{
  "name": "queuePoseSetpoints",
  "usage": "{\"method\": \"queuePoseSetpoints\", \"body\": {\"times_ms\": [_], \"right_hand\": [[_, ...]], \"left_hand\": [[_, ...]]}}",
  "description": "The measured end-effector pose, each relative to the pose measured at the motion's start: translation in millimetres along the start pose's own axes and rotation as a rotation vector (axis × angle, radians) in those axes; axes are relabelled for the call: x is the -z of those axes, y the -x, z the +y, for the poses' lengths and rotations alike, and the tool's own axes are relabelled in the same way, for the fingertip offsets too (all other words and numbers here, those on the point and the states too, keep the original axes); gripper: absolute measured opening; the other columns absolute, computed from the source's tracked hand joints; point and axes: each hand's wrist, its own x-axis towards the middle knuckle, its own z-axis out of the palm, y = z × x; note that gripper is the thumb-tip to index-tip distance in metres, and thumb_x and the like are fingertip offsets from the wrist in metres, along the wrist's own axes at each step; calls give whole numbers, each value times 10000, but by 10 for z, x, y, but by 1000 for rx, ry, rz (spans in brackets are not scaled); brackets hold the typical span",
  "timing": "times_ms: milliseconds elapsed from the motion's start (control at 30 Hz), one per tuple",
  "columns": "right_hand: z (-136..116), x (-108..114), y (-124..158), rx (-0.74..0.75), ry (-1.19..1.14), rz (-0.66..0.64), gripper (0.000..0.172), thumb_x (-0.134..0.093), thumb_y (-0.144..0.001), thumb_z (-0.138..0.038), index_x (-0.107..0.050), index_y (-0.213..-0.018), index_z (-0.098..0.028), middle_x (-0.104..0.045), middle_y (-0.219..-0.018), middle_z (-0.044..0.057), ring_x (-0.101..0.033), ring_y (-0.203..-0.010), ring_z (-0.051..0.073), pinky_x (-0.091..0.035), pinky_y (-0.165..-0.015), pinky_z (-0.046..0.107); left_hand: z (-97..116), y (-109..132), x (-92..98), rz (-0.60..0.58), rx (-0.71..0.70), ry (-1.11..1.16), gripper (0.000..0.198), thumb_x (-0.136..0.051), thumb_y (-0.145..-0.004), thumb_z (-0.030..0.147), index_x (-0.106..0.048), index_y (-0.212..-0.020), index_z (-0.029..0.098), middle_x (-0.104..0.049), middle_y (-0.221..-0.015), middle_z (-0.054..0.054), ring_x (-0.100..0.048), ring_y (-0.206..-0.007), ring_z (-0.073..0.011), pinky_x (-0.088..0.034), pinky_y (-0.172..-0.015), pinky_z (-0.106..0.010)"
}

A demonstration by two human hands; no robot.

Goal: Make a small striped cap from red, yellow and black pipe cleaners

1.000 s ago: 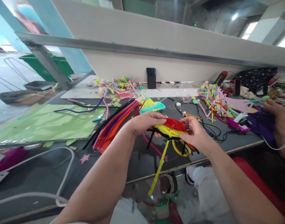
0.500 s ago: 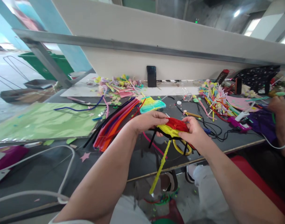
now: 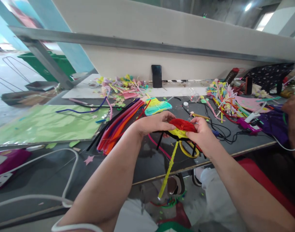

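Note:
Both my hands hold a woven pipe-cleaner piece [image 3: 180,126] with a red top, a yellow layer beneath and black strands sticking out. My left hand [image 3: 154,122] grips its left side with closed fingers. My right hand [image 3: 202,135] pinches its right side. A long yellow pipe cleaner [image 3: 168,169] hangs from the piece past the table's front edge. A yellow loop [image 3: 187,151] lies under my right hand.
A bundle of long pipe cleaners [image 3: 118,129] lies left of my hands beside a green sheet [image 3: 41,124]. A black phone [image 3: 156,76] leans on the back wall. Cut scraps [image 3: 222,100], black cables [image 3: 220,132] and another person's hand [image 3: 293,119] are on the right.
My hands have lifted the piece slightly away from me and turned it flatter. The view shifted a little. The other person's hand at the right moved further right.

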Motion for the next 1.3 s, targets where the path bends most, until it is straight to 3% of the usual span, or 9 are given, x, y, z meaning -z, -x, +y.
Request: {"method": "queuePoseSetpoints", "body": {"times_ms": [133, 233, 433, 700, 833, 933, 1300], "right_hand": [[-14, -27, 0, -41, 9, 0, 425, -611, -622, -189, -369, -963, -269, -654, -835, -20, -618, -667, 181, -514, -468, 276], [-42, -42, 8, -57, -8, -3, 433, -608, -610, -182, -364, -958, -267, -650, -852, -12, -621, -691, 187, -516, -447, 266], [-97, -55, 27, -109, -66, -15, 446, -623, -594, -185, -369, -953, -262, -643, -901, 4, -617, -726, 187, -493, -425, 238], [-145, -11, 66, -131, -119, -100, 455, -647, -613, -208, -362, -964, -261, -628, -899, -5, -600, -717, 169, -467, -456, 238], [-123, 38, 85, -55, -86, -212, 510, -641, -596, -125, -358, -1000, -257, -627, -900, -22, -618, -771, 151, -479, -613, 258], [-95, 47, 84, 3, -22, -211, 541, -622, -585, -83, -355, -1021, -261, -627, -874, -35, -632, -791, 154, -470, -690, 278], [-66, 14, 14, -31, 19, -113, 500, -625, -589, -146, -367, -1000, -266, -648, -801, -30, -582, -610, 145, -423, -526, 257]], "left_hand": [[-37, -25, 17, 8, -52, -146, 582, -699, -713, 266, -461, -1230, 147, -532, -1243, -123, -502, -1172, -244, -448, -932, -365], [-47, -24, 20, -11, -47, -176, 609, -676, -729, 254, -425, -1274, 152, -511, -1264, -126, -478, -1202, -246, -435, -952, -370], [-53, 4, 15, -51, 41, -94, 703, -675, -736, 270, -351, -1355, 196, -541, -1179, -119, -605, -915, -188, -526, -709, -297], [-50, 7, 15, -109, 39, -1, 698, -684, -739, 270, -355, -1351, 208, -592, -1068, -88, -589, -651, -97, -524, -590, -249], [-44, 18, 6, -101, 52, 29, 678, -681, -748, 274, -360, -1342, 217, -609, -1028, -83, -596, -624, -102, -516, -546, -239], [-44, 25, 8, -90, 55, 38, 679, -688, -741, 272, -368, -1338, 217, -612, -1018, -86, -605, -624, -106, -514, -539, -233], [-39, 25, 0, -76, 50, 66, 670, -692, -734, 273, -398, -1333, 215, -613, -985, -71, -581, -560, -94, -534, -577, -296]]}}
